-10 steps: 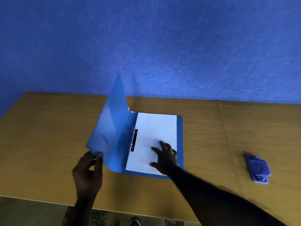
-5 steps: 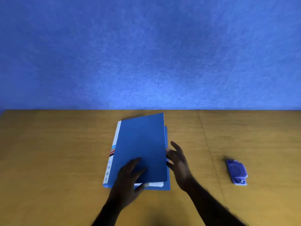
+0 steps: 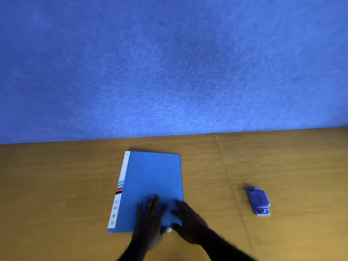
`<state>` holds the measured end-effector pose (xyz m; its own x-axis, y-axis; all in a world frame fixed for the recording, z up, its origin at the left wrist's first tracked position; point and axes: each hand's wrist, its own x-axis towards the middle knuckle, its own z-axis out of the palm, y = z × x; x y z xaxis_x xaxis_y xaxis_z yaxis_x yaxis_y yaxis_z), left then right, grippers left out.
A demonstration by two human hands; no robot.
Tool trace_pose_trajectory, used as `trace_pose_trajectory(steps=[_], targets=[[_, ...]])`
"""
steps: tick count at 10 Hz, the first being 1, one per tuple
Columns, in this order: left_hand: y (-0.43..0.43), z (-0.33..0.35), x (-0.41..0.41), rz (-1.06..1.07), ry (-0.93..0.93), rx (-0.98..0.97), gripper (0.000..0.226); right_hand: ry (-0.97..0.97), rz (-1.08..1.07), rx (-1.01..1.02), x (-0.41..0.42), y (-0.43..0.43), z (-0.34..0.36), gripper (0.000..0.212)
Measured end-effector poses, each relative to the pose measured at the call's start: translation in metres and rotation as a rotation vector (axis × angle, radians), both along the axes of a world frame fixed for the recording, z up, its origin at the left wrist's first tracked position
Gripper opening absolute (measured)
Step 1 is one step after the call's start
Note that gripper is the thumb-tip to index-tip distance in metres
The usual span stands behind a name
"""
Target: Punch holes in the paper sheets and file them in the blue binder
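Observation:
The blue binder lies closed and flat on the wooden table, its white striped spine label on the left. The paper sheets are hidden inside it. My left hand rests palm down on the cover's near part, fingers spread. My right hand lies flat over the binder's near right corner, fingers apart, holding nothing. A small purple hole punch sits on the table to the right, well apart from both hands.
The wooden table stretches left and right of the binder, with a seam running between binder and punch. A blue felt wall rises directly behind the table's far edge.
The binder's front cover swung from raised to fully closed. My left hand let go of the cover edge and now presses on top; my right hand came out from the paper onto the cover's corner.

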<state>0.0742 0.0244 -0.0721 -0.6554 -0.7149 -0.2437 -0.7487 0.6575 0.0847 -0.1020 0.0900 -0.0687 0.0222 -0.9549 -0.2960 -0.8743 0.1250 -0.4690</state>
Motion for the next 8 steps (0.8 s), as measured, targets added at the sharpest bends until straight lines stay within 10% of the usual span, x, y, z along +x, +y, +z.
trace_pose_trajectory(steps=[5, 8], targets=[[-0.01, 0.07, -0.024, -0.069, -0.012, -0.046, 0.083, 0.058, -0.171, 0.008, -0.112, 0.026, 0.077, 0.061], [-0.07, 0.198, -0.054, -0.212, 0.156, -0.392, 0.07, 0.346, -0.177, -0.24, -0.214, 0.001, 0.196, 0.059]])
